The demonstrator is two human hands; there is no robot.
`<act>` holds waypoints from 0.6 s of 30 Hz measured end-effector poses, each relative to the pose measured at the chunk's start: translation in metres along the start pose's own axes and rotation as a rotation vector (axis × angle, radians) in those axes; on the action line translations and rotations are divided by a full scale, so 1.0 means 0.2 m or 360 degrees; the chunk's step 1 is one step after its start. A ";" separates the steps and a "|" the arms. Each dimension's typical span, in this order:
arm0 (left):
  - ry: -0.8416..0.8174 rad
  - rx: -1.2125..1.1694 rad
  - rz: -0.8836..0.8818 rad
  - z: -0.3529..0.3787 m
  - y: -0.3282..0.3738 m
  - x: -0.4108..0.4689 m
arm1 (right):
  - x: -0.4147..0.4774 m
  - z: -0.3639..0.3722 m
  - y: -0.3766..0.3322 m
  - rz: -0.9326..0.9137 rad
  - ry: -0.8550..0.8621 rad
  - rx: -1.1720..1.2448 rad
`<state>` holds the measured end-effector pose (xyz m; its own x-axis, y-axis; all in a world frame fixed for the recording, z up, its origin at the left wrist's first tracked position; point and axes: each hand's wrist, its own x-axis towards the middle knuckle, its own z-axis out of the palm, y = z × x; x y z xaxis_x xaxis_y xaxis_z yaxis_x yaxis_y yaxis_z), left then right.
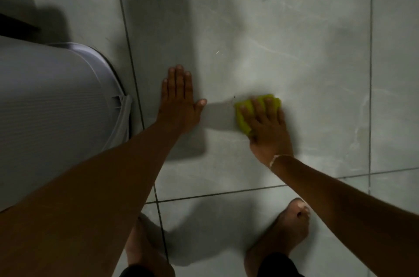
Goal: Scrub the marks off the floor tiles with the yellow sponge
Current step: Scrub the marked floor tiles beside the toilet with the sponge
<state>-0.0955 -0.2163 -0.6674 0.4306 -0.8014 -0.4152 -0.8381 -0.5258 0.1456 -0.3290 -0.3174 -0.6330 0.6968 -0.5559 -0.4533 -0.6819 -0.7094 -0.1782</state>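
Right of centre frame, right hand (266,126) flat, fingers spread, pressing soft, light, squashable yellow sponge (243,115) onto floor tile (283,50); best palmed from above.

Grey ribbed plastic bin (52,104) at left; dark strip (15,25) behind it.

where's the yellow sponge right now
In the head view, the yellow sponge lies flat on the grey floor tile, right of centre, pressed under the right hand, with the left hand flat beside it.
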 end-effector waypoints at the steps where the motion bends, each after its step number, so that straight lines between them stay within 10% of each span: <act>1: 0.0016 0.0012 0.0007 0.00 0.00 0.00 | 0.07 -0.02 -0.01 0.0279 0.0066 0.0092; 4: 0.0048 0.0030 0.0022 0.00 0.00 -0.01 | 0.27 -0.07 -0.18 0.0490 0.0165 0.0200; 8: 0.0050 -0.0011 0.0019 -0.01 0.00 0.00 | 0.11 -0.02 -0.12 -0.0138 0.0033 -0.0045; 13: 0.0071 0.0017 0.0027 0.00 0.00 -0.01 | 0.36 -0.11 -0.12 0.0622 0.0207 0.0252; 18: 0.0029 -0.0024 0.0006 -0.01 0.01 0.00 | 0.14 0.00 -0.15 -0.0316 0.0067 -0.0062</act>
<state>-0.0954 -0.2181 -0.6648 0.4335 -0.8084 -0.3982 -0.8347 -0.5267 0.1606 -0.2885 -0.3118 -0.6398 0.8260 -0.4205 -0.3755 -0.5215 -0.8228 -0.2259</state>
